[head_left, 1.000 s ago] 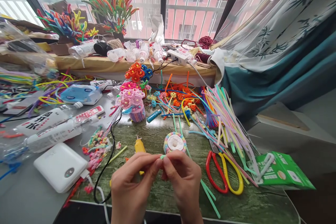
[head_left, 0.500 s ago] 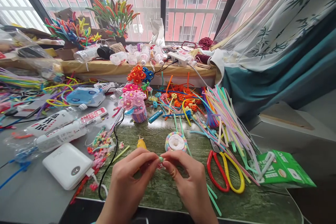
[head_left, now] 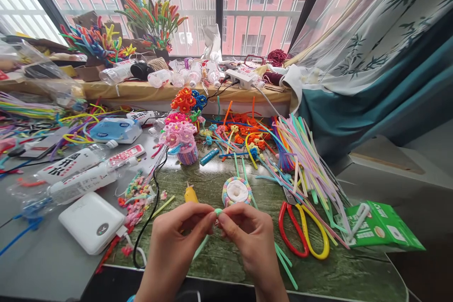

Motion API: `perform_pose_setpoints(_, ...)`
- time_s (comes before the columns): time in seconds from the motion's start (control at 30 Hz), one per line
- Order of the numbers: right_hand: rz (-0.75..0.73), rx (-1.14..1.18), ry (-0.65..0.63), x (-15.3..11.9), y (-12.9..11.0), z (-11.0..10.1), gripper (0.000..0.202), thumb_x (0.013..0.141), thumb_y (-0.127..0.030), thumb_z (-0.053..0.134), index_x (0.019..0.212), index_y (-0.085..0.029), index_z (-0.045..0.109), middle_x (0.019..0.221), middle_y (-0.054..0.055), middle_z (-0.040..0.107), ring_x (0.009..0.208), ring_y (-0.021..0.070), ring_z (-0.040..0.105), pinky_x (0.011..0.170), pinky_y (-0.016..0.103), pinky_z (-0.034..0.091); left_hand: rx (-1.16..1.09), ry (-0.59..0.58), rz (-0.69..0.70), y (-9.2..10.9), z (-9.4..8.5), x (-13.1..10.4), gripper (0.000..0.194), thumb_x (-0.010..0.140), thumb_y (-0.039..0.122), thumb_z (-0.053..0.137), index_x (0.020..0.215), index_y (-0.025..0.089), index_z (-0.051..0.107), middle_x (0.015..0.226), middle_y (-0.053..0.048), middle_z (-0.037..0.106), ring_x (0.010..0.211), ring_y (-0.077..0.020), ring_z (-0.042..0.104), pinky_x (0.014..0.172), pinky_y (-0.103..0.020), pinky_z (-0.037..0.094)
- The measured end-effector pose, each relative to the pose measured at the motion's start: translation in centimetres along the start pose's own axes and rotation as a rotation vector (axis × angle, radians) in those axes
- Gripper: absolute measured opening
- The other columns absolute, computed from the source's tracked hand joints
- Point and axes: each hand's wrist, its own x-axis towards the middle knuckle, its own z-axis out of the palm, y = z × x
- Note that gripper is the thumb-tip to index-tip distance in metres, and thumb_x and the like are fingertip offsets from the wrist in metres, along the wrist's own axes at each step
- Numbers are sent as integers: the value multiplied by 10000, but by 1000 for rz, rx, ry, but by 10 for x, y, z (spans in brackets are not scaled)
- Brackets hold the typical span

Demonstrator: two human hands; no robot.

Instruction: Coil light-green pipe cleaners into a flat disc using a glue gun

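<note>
Between the fingertips of both hands is a mint-green pipe cleaner, bent small at the top. A pale green length shows below my left hand; whether it is the same piece is hidden. My left hand pinches from one side and my right hand from the other, thumbs and forefingers nearly meeting. Just beyond them lies a round pastel-edged pad with a white centre. A yellow glue bottle with a thin nozzle is partly covered by my left hand. Scissors with red and yellow handles lie right of my right hand.
A bundle of pastel pipe cleaners spreads at the right, near a green packet. Pink pipe-cleaner flowers stand in a striped pot. To the left lie a white power bank, a black cable and plastic bottles.
My fingertips have drawn closer together around the green pipe cleaner. My right hand has turned a little inward, and a pale green length now shows below my left hand.
</note>
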Motion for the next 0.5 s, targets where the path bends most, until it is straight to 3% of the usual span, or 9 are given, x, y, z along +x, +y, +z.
perform_pose_setpoints(0.1,-24,97,35,0,1,9,119,796,-286,833,720,-201,799,577,-13,715,494,104,620,516,168,528,-200,122,-120,0,11,-5,28,789,214,793,778,238,800,672,43,757,584,-123,720,571,-146,576)
perform_pose_setpoints(0.2,-62,119,53,-1,0,16,117,806,-273,825,720,-198,804,566,-15,705,476,98,609,527,171,552,-255,166,-135,0,17,-9,53,767,204,811,796,249,811,718,37,782,624,-143,746,616,-165,608)
perform_pose_setpoints(0.37,-102,63,88,-2,4,18,108,826,-273,804,759,-188,812,665,24,756,577,144,693,594,205,586,-169,294,-47,2,19,-13,102,771,166,797,797,263,814,751,46,779,639,-117,725,645,-141,592)
perform_pose_setpoints(0.5,-143,-39,26,-3,-1,15,90,852,-248,774,797,-198,824,682,18,743,633,155,710,620,205,579,-27,236,72,-3,15,-14,137,803,142,773,850,268,800,769,53,766,652,-116,727,626,-145,588)
